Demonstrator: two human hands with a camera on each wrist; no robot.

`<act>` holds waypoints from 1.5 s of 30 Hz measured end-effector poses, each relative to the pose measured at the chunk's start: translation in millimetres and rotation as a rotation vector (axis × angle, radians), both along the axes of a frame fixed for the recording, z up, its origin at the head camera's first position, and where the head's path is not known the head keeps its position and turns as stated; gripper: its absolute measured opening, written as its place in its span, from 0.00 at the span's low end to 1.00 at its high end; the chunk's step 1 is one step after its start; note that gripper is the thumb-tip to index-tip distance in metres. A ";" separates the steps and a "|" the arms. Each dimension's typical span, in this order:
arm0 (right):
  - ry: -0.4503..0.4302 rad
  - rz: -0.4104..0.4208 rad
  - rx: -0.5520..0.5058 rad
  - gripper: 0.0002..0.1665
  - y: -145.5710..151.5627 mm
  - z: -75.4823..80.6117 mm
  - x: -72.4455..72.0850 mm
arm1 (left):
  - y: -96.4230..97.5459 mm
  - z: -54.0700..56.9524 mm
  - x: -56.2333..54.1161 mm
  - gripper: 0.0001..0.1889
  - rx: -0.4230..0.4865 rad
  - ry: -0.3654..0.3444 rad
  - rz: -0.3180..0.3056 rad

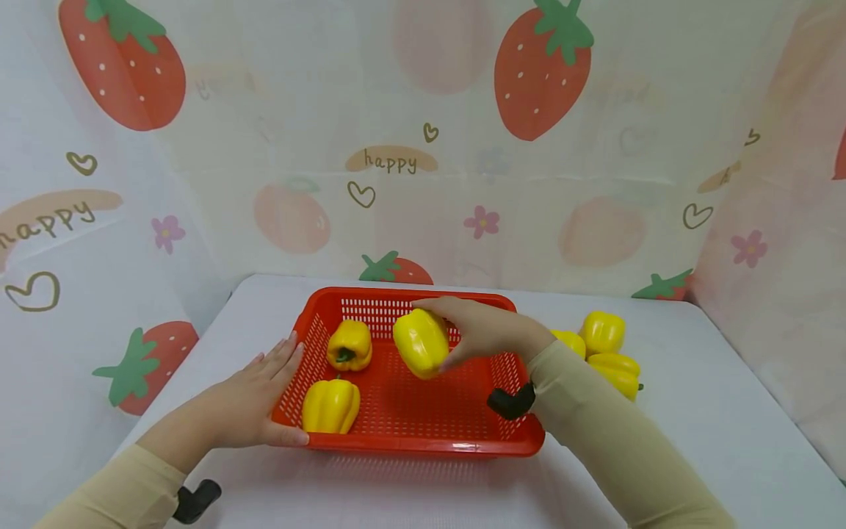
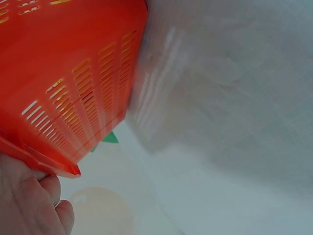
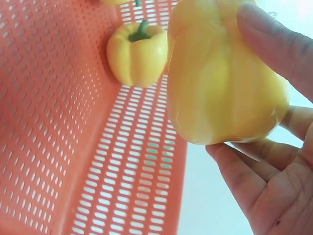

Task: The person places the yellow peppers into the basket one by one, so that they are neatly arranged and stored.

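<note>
A red slotted basket [image 1: 396,433] stands on the white table. Two yellow bell peppers lie inside it, one at the back left [image 1: 349,344] and one at the front left [image 1: 331,405]. My right hand [image 1: 472,330] grips a third yellow pepper [image 1: 421,342] over the basket's middle. In the right wrist view its fingers [image 3: 274,186] wrap round that pepper [image 3: 225,83], above the basket floor [image 3: 58,122] and another pepper [image 3: 138,54]. My left hand [image 1: 264,389] rests against the basket's left rim, fingers straight, thumb along the front edge. The left wrist view shows the basket wall [image 2: 68,73] beside this hand [image 2: 29,200].
Three more yellow peppers [image 1: 601,332] lie in a cluster on the table [image 1: 694,411] to the right of the basket. Strawberry-patterned cloth walls [image 1: 423,147] close off the back and both sides. Bare tabletop [image 2: 234,122] lies in front of the basket.
</note>
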State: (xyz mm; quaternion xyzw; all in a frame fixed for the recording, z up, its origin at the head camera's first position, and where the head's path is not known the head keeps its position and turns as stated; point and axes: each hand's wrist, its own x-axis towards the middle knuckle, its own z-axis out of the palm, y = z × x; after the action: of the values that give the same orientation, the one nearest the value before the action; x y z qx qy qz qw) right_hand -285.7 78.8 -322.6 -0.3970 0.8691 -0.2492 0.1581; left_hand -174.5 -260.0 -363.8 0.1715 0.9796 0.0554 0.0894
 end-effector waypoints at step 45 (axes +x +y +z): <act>-0.106 0.162 0.214 0.51 -63.9 -51.7 1.5 | 0.2 0.3 0.3 0.66 -0.002 -0.001 -0.003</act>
State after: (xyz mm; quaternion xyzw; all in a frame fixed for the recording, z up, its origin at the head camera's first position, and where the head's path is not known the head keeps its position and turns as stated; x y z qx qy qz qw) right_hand -284.2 14.8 -374.3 -0.4331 0.8461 -0.1622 0.2649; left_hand -174.2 -259.8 -363.5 0.1726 0.9793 0.0544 0.0902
